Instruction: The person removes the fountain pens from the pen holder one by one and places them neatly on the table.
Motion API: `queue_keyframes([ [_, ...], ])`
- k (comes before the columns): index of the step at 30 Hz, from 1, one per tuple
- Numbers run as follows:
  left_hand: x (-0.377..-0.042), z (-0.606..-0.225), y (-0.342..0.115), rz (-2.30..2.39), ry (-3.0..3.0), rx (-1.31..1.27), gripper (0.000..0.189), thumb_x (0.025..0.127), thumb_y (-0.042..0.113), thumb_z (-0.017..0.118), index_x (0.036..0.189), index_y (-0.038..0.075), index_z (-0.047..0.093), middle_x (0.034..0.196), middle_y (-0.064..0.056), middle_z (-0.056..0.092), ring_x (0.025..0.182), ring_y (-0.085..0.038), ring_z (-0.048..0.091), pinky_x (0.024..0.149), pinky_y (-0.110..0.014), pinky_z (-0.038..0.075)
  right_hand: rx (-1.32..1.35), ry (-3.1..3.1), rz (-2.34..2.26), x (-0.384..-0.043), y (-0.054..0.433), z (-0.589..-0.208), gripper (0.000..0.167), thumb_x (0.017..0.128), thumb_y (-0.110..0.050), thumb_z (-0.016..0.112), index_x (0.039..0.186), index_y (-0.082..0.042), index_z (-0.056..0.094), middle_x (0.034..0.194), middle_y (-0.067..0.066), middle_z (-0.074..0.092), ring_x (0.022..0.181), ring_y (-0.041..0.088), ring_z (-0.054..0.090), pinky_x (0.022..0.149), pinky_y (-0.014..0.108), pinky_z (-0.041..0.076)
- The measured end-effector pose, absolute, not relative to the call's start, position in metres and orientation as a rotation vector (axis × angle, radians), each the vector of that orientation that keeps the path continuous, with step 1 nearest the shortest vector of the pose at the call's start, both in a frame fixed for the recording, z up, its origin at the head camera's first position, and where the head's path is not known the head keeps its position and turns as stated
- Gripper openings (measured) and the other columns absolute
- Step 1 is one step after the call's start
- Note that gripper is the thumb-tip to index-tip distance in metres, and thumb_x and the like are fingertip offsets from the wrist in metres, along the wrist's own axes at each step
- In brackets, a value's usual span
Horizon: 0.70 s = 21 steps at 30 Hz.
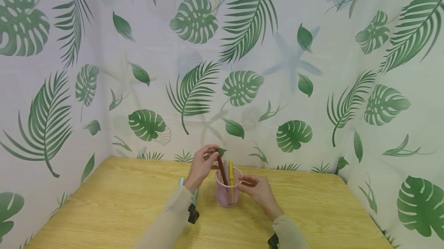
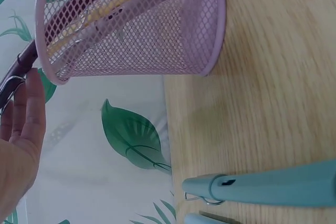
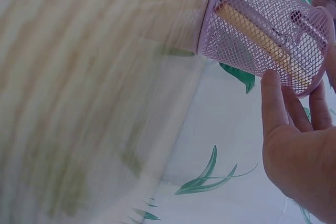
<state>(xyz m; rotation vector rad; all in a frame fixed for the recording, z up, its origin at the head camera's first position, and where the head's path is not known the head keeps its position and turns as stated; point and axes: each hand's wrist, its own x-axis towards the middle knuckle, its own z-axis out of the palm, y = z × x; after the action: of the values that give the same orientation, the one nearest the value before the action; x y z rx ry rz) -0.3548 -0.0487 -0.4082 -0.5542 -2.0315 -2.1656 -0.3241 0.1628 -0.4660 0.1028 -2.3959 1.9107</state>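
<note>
My left hand (image 1: 201,166) pinches the upper end of a dark maroon pen (image 1: 221,169). The pen leans, its lower part inside a pink mesh pen holder (image 1: 221,199). In the left wrist view a metal clip shows on the pen near my fingertips (image 2: 33,90). A yellow pen (image 1: 231,170) and a grey pen (image 1: 226,167) also stand in the holder. On the right side my right hand (image 1: 258,193) holds the holder lightly near its rim, thumb and fingers against the mesh in the right wrist view.
A teal pen (image 2: 278,184) and a light blue pen (image 1: 182,181) lie on the wooden table (image 1: 121,202), left of the holder and partly behind my left forearm. A leaf-printed cloth (image 1: 194,98) hangs along the table's back and sides.
</note>
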Motion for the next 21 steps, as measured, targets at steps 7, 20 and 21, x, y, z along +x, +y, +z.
queue_keyframes([
  [7, -0.361, -0.41, -0.051, -2.191, -1.977, -0.533, 0.028, 0.095, -0.002, 0.059, 0.123, -0.001, 0.061, 0.116, -0.028, 0.057, 0.095, -0.036, 0.067, 0.078, -0.048, 0.059, 0.113, -2.395, 1.915, -0.323, 0.163, -0.466, 0.029, 0.083, -0.007, 0.077, 0.109, 0.003, 0.07, 0.122, 0.017, 0.067, 0.114, 0.034, 0.064, 0.094, 0.043, 0.054],
  [20, -0.376, -0.423, -0.053, -2.159, -1.918, -0.515, 0.034, 0.09, -0.002, 0.066, 0.124, 0.003, 0.062, 0.116, -0.024, 0.062, 0.094, -0.029, 0.069, 0.077, -0.04, 0.061, 0.114, -2.41, 1.901, -0.32, 0.163, -0.463, 0.031, 0.082, -0.011, 0.079, 0.109, 0.001, 0.071, 0.122, 0.015, 0.068, 0.116, 0.034, 0.064, 0.094, 0.042, 0.055],
  [21, -0.376, -0.422, -0.053, -2.149, -1.913, -0.507, 0.034, 0.09, -0.001, 0.067, 0.124, 0.005, 0.063, 0.115, -0.023, 0.062, 0.094, -0.028, 0.069, 0.077, -0.038, 0.061, 0.119, -2.406, 1.9, -0.32, 0.163, -0.462, 0.031, 0.082, -0.011, 0.079, 0.109, 0.001, 0.071, 0.122, 0.015, 0.068, 0.116, 0.034, 0.063, 0.094, 0.042, 0.055],
])
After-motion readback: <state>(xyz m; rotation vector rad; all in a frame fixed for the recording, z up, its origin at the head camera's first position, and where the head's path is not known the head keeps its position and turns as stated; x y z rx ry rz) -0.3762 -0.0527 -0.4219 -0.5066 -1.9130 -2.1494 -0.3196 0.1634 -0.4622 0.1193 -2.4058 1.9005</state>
